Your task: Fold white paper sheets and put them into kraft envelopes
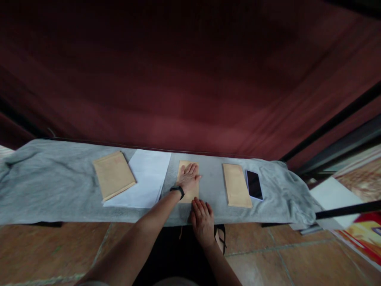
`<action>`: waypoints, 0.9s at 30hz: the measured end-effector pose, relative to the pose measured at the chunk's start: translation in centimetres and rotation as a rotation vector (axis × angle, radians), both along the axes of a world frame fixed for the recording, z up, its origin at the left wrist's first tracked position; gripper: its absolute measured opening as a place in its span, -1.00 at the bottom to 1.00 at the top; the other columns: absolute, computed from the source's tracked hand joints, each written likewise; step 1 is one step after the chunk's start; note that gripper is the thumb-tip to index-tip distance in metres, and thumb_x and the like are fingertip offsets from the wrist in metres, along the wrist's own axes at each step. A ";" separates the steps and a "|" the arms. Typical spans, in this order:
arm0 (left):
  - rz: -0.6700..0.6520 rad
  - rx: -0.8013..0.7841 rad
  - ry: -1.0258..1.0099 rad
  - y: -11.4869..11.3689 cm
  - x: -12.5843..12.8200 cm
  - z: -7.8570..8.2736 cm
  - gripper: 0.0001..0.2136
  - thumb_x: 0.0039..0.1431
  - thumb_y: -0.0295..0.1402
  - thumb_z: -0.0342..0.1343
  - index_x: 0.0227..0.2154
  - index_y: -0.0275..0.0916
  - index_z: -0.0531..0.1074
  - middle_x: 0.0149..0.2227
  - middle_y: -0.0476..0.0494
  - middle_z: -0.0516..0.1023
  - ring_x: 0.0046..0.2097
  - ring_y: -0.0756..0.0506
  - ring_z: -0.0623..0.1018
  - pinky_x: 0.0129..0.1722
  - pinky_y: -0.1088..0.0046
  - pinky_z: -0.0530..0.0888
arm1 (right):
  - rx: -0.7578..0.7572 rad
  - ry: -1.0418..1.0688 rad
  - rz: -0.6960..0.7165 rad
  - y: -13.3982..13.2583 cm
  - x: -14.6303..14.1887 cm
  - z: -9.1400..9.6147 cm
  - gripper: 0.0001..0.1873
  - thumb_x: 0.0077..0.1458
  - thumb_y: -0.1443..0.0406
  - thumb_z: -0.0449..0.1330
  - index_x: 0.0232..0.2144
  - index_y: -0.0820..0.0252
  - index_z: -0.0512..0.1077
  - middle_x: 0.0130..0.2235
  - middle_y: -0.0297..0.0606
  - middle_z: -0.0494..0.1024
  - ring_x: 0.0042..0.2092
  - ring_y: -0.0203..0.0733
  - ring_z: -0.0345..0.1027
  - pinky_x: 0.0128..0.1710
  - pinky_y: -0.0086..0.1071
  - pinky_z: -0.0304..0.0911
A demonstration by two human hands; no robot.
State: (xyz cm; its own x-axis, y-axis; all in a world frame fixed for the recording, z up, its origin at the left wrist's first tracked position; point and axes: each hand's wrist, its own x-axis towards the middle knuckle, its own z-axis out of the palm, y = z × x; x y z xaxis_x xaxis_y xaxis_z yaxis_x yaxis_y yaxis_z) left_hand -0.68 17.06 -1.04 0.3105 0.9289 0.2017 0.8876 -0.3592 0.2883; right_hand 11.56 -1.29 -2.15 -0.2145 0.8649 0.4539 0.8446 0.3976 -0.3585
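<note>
A tan paper envelope [193,195] lies lengthwise on the grey cloth in front of me. Flat on its upper half rests my left hand [188,178], fingers stretched out, a dark band around the wrist. My right hand [203,220] lies by the envelope's near right corner at the cloth's front edge, its fingers extended and the fingertips near or on the paper. Neither hand grasps anything. To the right is a stack of similar tan envelopes [237,185]. On the left, another stack of tan envelopes [114,174] partly covers white paper sheets [150,174].
A phone [254,185] lies beside the right stack. The grey cloth [59,178] covers a long narrow bench against a dark red panel [190,99]. Dark metal bars [348,209] and a white board [336,198] stand at the right. Below is a brown tiled floor [74,246].
</note>
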 end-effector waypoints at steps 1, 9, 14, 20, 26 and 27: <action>-0.012 -0.001 -0.001 0.3 0.0 0.0 -0.47 0.38 -0.12 -0.12 0.37 -0.06 0.12 0.38 -0.15 0.22 0.45 -0.22 0.02 0.39 -0.10 -0.11 | -0.010 -0.008 -0.004 0.0 0.0 0.0 -0.49 0.35 0.34 -0.03 0.31 0.02 0.25 0.26 -0.23 0.42 0.25 -0.05 0.30 0.29 -0.05 0.07; -0.105 -0.020 0.025 -0.3 -0.9 -0.2 -0.51 0.38 -0.20 -0.15 0.32 -0.17 0.22 0.37 -0.14 0.25 0.41 -0.17 0.16 0.39 0.08 0.02 | -0.011 0.005 -0.003 0.1 -0.1 0.2 -0.51 0.35 0.34 -0.03 0.28 0.05 0.29 0.22 -0.20 0.46 0.22 -0.05 0.32 0.28 -0.05 0.06; -0.144 -0.018 0.036 -2.0 -1.4 0.0 -0.54 0.37 -0.21 -0.12 0.28 -0.12 0.28 0.36 -0.08 0.26 0.39 -0.20 0.19 0.38 0.04 0.05 | 0.007 0.038 0.009 0.1 0.0 0.2 -0.50 0.35 0.35 -0.03 0.29 0.03 0.28 0.21 -0.23 0.48 0.21 -0.06 0.32 0.28 -0.07 0.04; -0.171 -0.009 0.028 -4.4 -1.8 0.1 -0.56 0.37 -0.19 -0.09 0.27 -0.02 0.28 0.36 -0.02 0.27 0.39 -0.23 0.17 0.37 -0.03 0.03 | -0.020 0.003 0.004 -0.1 0.1 0.2 -0.50 0.35 0.34 -0.02 0.28 0.05 0.28 0.22 -0.22 0.47 0.23 -0.06 0.28 0.30 -0.08 0.01; -0.205 -0.093 0.050 -7.2 -2.1 0.7 -0.52 0.41 -0.17 -0.16 0.33 -0.09 0.19 0.39 -0.06 0.21 0.42 -0.21 0.10 0.39 -0.01 -0.07 | 0.016 -0.031 0.004 -0.1 0.2 -0.3 -0.54 0.34 0.34 -0.03 0.23 0.16 0.35 0.18 -0.15 0.50 0.22 -0.06 0.28 0.30 -0.09 0.02; -0.216 -0.112 0.054 -7.7 -2.2 0.8 -0.52 0.43 -0.17 -0.19 0.34 -0.11 0.18 0.39 -0.07 0.20 0.43 -0.21 0.09 0.39 -0.01 -0.08 | 0.024 -0.035 0.000 -0.1 0.1 -0.4 -0.55 0.34 0.34 -0.03 0.21 0.19 0.37 0.17 -0.14 0.51 0.22 -0.06 0.29 0.29 -0.09 0.02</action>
